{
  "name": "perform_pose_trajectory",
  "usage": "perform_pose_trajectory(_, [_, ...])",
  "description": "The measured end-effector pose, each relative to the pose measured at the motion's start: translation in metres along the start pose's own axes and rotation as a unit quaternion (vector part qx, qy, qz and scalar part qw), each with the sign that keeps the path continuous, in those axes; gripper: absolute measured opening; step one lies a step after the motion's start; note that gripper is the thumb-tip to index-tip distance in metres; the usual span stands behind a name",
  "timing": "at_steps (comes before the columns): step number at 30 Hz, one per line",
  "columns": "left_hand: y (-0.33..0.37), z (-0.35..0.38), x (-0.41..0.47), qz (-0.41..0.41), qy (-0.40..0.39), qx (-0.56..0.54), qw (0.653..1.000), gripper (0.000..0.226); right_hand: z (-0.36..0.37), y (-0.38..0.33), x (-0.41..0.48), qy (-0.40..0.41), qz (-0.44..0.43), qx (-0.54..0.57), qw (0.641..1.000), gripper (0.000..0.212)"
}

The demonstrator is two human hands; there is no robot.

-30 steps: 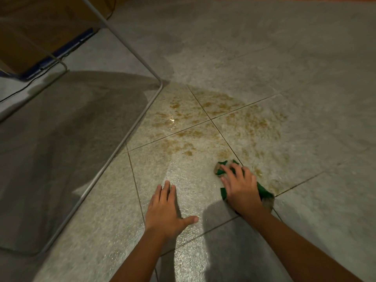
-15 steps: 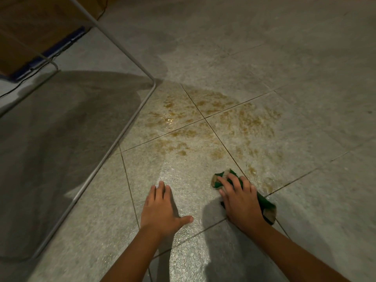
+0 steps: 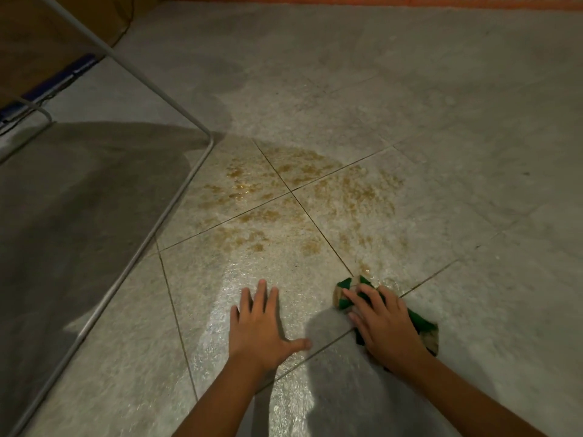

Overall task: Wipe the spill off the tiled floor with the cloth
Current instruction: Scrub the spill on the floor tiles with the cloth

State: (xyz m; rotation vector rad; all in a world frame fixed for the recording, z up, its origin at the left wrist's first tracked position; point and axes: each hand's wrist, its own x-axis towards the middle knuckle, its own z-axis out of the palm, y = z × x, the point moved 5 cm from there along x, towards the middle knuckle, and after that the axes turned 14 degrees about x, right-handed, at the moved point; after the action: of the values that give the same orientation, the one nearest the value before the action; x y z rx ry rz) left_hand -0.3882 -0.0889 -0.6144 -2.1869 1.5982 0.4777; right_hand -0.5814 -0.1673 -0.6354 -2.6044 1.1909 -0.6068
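A brownish-yellow spill (image 3: 303,197) spreads in patches over the grey tiled floor (image 3: 441,121), across the meeting point of several tiles. My right hand (image 3: 383,323) presses flat on a crumpled green cloth (image 3: 422,324) at the spill's near right edge; the cloth's ends stick out past the fingertips and beside the wrist. My left hand (image 3: 263,323) lies palm down on a wet, shiny tile to the left of the cloth, fingers spread, holding nothing.
A thin metal frame (image 3: 176,197) runs diagonally along the left of the spill and rises at its far corner. Behind it are a brown box (image 3: 38,45) and a blue strip (image 3: 60,80). An orange edge (image 3: 378,0) borders the far floor.
My right hand has dragged the cloth toward me, away from the spill's middle. The left hand stays planted on the tile.
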Motion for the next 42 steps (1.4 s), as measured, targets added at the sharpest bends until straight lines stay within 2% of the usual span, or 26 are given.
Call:
perform_pose_trajectory(3, [0.000, -0.003, 0.000, -0.003, -0.002, 0.003, 1.000, 0.119, -0.015, 0.018, 0.001, 0.022, 0.048, -0.009, 0.999, 0.050])
perform_pose_trajectory(7, [0.001, -0.004, 0.000, -0.003, -0.002, 0.009, 1.000, 0.119, -0.015, 0.024, 0.024, 0.030, 0.167, -0.013, 0.985, 0.046])
perform_pose_trajectory(11, [0.001, -0.005, -0.001, -0.004, -0.003, 0.010, 1.000, 0.119, -0.001, 0.010, 0.037, -0.003, 0.238, -0.028, 0.971, 0.046])
perform_pose_trajectory(13, [0.001, -0.005, -0.001, -0.003, -0.004, 0.011, 1.000, 0.119, 0.005, 0.001, 0.034, -0.017, 0.236, -0.008, 0.972, 0.053])
perform_pose_trajectory(15, [0.001, -0.004, -0.001, -0.003, -0.006, 0.012, 1.000, 0.119, 0.007, -0.003, 0.023, -0.010, 0.183, 0.004, 0.983, 0.061])
perform_pose_trajectory(17, [0.000, -0.003, -0.001, -0.002, -0.006, 0.013, 1.000, 0.119, 0.003, -0.001, 0.008, 0.002, 0.101, -0.002, 0.995, 0.056])
perform_pose_trajectory(19, [0.000, -0.002, -0.001, -0.002, -0.003, 0.013, 1.000, 0.119, -0.007, 0.008, -0.002, 0.009, 0.066, -0.006, 0.998, 0.053])
perform_pose_trajectory(21, [-0.001, -0.002, -0.001, -0.003, -0.001, 0.011, 1.000, 0.119, -0.018, 0.022, -0.004, 0.022, 0.084, -0.011, 0.996, 0.052])
perform_pose_trajectory(25, [0.000, -0.001, 0.000, -0.001, 0.001, 0.014, 1.000, 0.119, -0.028, 0.051, 0.008, 0.051, 0.192, -0.030, 0.979, 0.054])
perform_pose_trajectory(28, [-0.002, 0.000, 0.000, 0.000, 0.003, 0.013, 1.000, 0.119, -0.023, 0.048, 0.014, 0.050, 0.246, -0.060, 0.966, 0.048])
perform_pose_trajectory(31, [-0.002, 0.000, 0.001, -0.001, -0.001, 0.009, 1.000, 0.125, -0.016, 0.032, 0.008, 0.030, 0.240, -0.036, 0.970, 0.050])
perform_pose_trajectory(33, [-0.002, 0.001, 0.001, -0.001, -0.002, 0.010, 1.000, 0.133, -0.015, 0.025, -0.004, 0.032, 0.194, -0.032, 0.980, 0.056])
perform_pose_trajectory(36, [-0.002, 0.001, 0.001, -0.001, 0.001, 0.013, 1.000, 0.125, -0.022, 0.029, -0.018, 0.021, 0.142, -0.027, 0.989, 0.060])
perform_pose_trajectory(39, [-0.002, 0.000, 0.000, 0.001, 0.003, 0.013, 1.000, 0.120, -0.035, 0.044, -0.020, 0.041, 0.189, -0.012, 0.981, 0.055])
perform_pose_trajectory(42, [-0.002, 0.001, 0.001, 0.002, 0.003, 0.010, 1.000, 0.122, -0.041, 0.054, -0.014, 0.060, 0.263, -0.026, 0.963, 0.063])
